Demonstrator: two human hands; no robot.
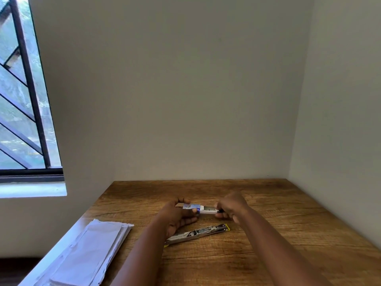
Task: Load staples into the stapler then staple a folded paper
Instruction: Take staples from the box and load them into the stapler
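Observation:
A small blue and white staple box (195, 207) is held just above the wooden table (268, 234). My left hand (178, 215) grips its outer sleeve. My right hand (231, 207) pinches the end of the white inner tray (208, 210), which sticks out to the right of the sleeve. The stapler (201, 233) lies flat on the table below my hands, swung open, its metal channel facing up and a yellow tip at its right end. My left wrist hides its left end. A stack of folded white paper (88, 254) lies at the table's left edge.
The table sits in a corner, with a wall behind and a wall to the right. A barred window (22, 96) is at the left, beyond the table.

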